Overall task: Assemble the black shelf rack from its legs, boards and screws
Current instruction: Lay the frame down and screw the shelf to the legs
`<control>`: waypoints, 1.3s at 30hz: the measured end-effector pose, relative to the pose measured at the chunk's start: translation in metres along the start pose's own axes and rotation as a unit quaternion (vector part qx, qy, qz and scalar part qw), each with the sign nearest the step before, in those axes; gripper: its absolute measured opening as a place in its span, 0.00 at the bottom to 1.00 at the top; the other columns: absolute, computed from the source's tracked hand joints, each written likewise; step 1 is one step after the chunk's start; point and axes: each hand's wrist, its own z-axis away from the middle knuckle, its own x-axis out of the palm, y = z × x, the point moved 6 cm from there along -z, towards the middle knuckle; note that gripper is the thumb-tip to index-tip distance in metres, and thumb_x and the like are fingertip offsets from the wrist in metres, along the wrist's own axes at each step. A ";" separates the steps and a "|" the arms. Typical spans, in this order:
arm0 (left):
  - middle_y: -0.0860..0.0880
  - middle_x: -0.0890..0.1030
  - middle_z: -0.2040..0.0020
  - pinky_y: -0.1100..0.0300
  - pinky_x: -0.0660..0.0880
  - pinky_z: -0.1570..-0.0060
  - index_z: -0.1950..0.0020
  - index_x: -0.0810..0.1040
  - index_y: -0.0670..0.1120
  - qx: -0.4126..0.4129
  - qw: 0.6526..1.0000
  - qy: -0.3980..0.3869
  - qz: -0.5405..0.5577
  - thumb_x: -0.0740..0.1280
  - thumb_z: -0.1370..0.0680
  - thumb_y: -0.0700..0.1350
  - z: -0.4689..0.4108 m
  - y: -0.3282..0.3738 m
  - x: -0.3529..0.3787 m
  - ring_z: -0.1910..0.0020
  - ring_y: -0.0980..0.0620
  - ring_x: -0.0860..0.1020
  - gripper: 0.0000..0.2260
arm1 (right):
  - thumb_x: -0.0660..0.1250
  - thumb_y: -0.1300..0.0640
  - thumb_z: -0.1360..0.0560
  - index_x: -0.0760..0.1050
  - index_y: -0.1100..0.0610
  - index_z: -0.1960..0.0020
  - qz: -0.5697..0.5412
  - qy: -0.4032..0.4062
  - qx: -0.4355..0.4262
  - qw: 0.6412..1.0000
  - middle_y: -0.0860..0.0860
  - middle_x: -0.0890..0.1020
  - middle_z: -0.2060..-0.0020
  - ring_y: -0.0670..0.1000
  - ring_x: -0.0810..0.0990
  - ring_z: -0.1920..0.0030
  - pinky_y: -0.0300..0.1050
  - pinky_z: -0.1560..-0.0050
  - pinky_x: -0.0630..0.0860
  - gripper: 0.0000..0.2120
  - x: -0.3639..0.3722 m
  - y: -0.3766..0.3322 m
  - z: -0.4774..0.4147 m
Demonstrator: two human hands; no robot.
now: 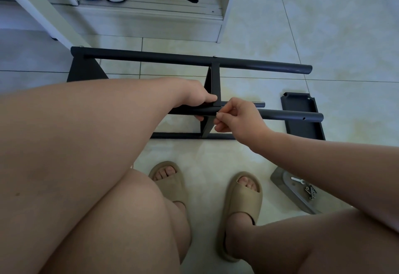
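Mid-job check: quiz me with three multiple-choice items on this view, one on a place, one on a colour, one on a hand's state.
1. The loose board lies: A on the floor, right of the rack; B propped against a wall; C on a lap.
2. The slippers are: A red; B beige; C blue.
3. The right hand: A lies flat; B pinches a screw at the near leg; C makes an empty fist.
1 A, it rests on the floor; 2 B, both look beige; 3 B, its fingers pinch at the tube.
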 end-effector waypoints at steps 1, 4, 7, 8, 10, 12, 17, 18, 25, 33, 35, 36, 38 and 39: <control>0.50 0.87 0.62 0.55 0.71 0.52 0.40 0.80 0.48 0.000 1.000 0.001 -0.001 0.59 0.18 0.61 0.000 0.000 0.000 0.57 0.53 0.80 0.20 | 0.64 0.69 0.20 0.72 0.59 0.59 -0.002 0.002 0.002 1.000 0.54 0.83 0.66 0.49 0.83 0.69 0.45 0.58 0.84 0.10 0.000 0.000 -0.001; 0.50 0.87 0.62 0.56 0.70 0.54 0.41 0.80 0.48 0.000 1.000 0.002 -0.001 0.59 0.17 0.61 0.001 0.001 0.000 0.58 0.53 0.80 0.20 | 0.66 0.68 0.21 0.72 0.58 0.59 0.042 0.005 -0.003 0.999 0.54 0.84 0.66 0.51 0.84 0.66 0.51 0.55 0.84 0.10 0.001 -0.002 -0.004; 0.50 0.87 0.61 0.57 0.69 0.56 0.42 0.81 0.47 -0.002 1.000 0.002 0.003 0.59 0.17 0.60 0.002 0.002 0.000 0.57 0.53 0.80 0.20 | 0.65 0.63 0.20 0.73 0.56 0.57 0.154 0.013 -0.026 0.988 0.52 0.85 0.64 0.53 0.85 0.62 0.51 0.60 0.83 0.07 0.001 -0.006 -0.006; 0.50 0.87 0.61 0.56 0.69 0.56 0.42 0.81 0.47 -0.003 1.000 0.002 0.003 0.59 0.17 0.61 0.003 0.002 0.000 0.57 0.53 0.80 0.20 | 0.65 0.61 0.20 0.73 0.56 0.56 0.194 0.015 -0.033 0.980 0.53 0.85 0.63 0.54 0.85 0.61 0.51 0.62 0.82 0.06 0.001 -0.007 -0.006; 0.50 0.87 0.61 0.56 0.70 0.55 0.43 0.82 0.48 -0.005 1.000 0.002 0.001 0.59 0.17 0.61 0.003 0.002 0.000 0.57 0.53 0.80 0.20 | 0.65 0.59 0.20 0.73 0.55 0.55 0.231 0.019 -0.036 0.972 0.54 0.85 0.60 0.57 0.85 0.59 0.55 0.62 0.83 0.05 0.001 -0.009 -0.007; 0.51 0.87 0.61 0.56 0.70 0.54 0.43 0.82 0.48 -0.008 1.000 0.004 -0.002 0.59 0.18 0.61 0.003 0.002 -0.001 0.57 0.53 0.80 0.20 | 0.66 0.57 0.20 0.73 0.55 0.55 0.256 0.025 -0.033 0.966 0.54 0.84 0.59 0.58 0.84 0.58 0.59 0.58 0.82 0.05 0.000 -0.011 -0.010; 0.51 0.87 0.61 0.57 0.70 0.53 0.44 0.82 0.49 -0.009 1.000 0.022 0.000 0.59 0.18 0.61 0.004 0.005 -0.005 0.57 0.54 0.80 0.19 | 0.70 0.44 0.23 0.68 0.50 0.60 0.366 0.068 -0.021 0.928 0.49 0.81 0.61 0.54 0.80 0.59 0.46 0.65 0.71 0.15 -0.014 -0.015 -0.018; 0.50 0.87 0.62 0.56 0.70 0.52 0.44 0.82 0.49 -0.008 1.000 0.024 0.002 0.59 0.18 0.60 0.004 0.005 -0.006 0.57 0.54 0.80 0.19 | 0.70 0.42 0.24 0.69 0.50 0.60 0.368 0.066 -0.013 0.927 0.49 0.81 0.61 0.53 0.80 0.59 0.45 0.65 0.70 0.16 -0.018 -0.016 -0.020; 0.50 0.87 0.58 0.54 0.71 0.41 0.42 0.82 0.48 -0.019 0.999 0.028 -0.016 0.58 0.17 0.58 0.013 0.009 -0.004 0.46 0.51 0.81 0.18 | 0.67 0.28 0.28 0.71 0.56 0.61 0.480 0.045 -0.002 0.876 0.51 0.77 0.67 0.52 0.75 0.67 0.44 0.69 0.65 0.29 -0.031 -0.019 -0.029; 0.40 0.80 0.39 0.54 0.73 0.53 0.36 0.78 0.39 -0.002 0.991 0.100 -0.091 0.60 0.17 0.51 0.023 0.023 -0.002 0.54 0.44 0.76 0.19 | 0.63 0.32 0.24 0.64 0.51 0.63 0.495 0.046 -0.046 0.867 0.49 0.73 0.65 0.53 0.73 0.63 0.45 0.68 0.64 0.24 -0.025 -0.018 -0.023; 0.39 0.79 0.37 0.56 0.68 0.52 0.36 0.77 0.38 -0.002 0.988 0.112 -0.106 0.58 0.16 0.48 0.027 0.025 0.003 0.49 0.43 0.76 0.17 | 0.63 0.33 0.23 0.67 0.52 0.60 0.460 0.023 -0.053 0.886 0.49 0.75 0.63 0.53 0.75 0.61 0.46 0.66 0.67 0.23 -0.027 -0.014 -0.017; 0.39 0.79 0.37 0.56 0.68 0.52 0.36 0.78 0.38 -0.001 0.988 0.114 -0.105 0.58 0.16 0.47 0.029 0.025 0.006 0.45 0.41 0.77 0.16 | 0.64 0.34 0.23 0.69 0.52 0.58 0.437 0.006 -0.056 0.898 0.49 0.77 0.62 0.53 0.76 0.59 0.47 0.64 0.69 0.22 -0.029 -0.010 -0.013; 0.40 0.79 0.37 0.56 0.70 0.50 0.35 0.76 0.39 -0.006 0.985 0.139 -0.105 0.58 0.17 0.45 0.033 0.028 0.008 0.39 0.41 0.77 0.15 | 0.64 0.37 0.21 0.73 0.52 0.49 0.395 -0.041 -0.065 0.915 0.48 0.80 0.54 0.53 0.78 0.52 0.50 0.55 0.76 0.18 -0.035 -0.002 -0.001; 0.41 0.77 0.35 0.54 0.71 0.46 0.33 0.74 0.41 -0.017 0.981 0.163 -0.108 0.59 0.18 0.45 0.036 0.031 0.008 0.37 0.40 0.75 0.15 | 0.64 0.39 0.20 0.74 0.52 0.43 0.387 -0.064 -0.073 0.917 0.48 0.81 0.47 0.53 0.78 0.46 0.51 0.47 0.76 0.17 -0.040 0.002 0.006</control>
